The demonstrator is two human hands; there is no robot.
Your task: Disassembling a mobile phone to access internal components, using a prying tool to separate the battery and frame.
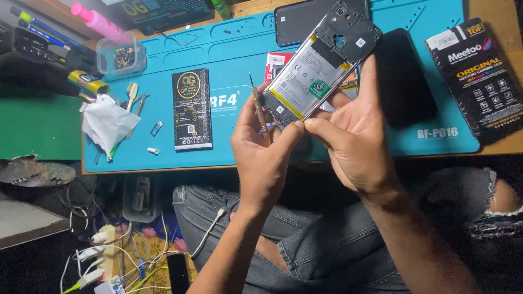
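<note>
Head view: part of the opened phone (320,64) is covered by both hands, so its lower end cannot be made out, and the dark slab (404,76) behind the right hand is partly hidden and hard to identify. A second dark phone (297,22) is cut off by the top of the frame near the far edge of the blue work mat (229,147). The opened phone is held tilted above the middle of the mat, its back cover removed; a pale battery with yellow strips along its sides, a small green patch and a dark circuit area at the upper end are exposed. It is gripped at its lower end by the left hand (261,149), whose fingers are also closed around a thin screwdriver (260,111), and by the right hand (354,136), whose fingers are closed on the phone's edge. A black flat packet (192,109) lies left of the hands on the mat, a crumpled white tissue (107,124) at its left edge, and a black printed box (479,76) at the right edge of the tabletop (493,13).
</note>
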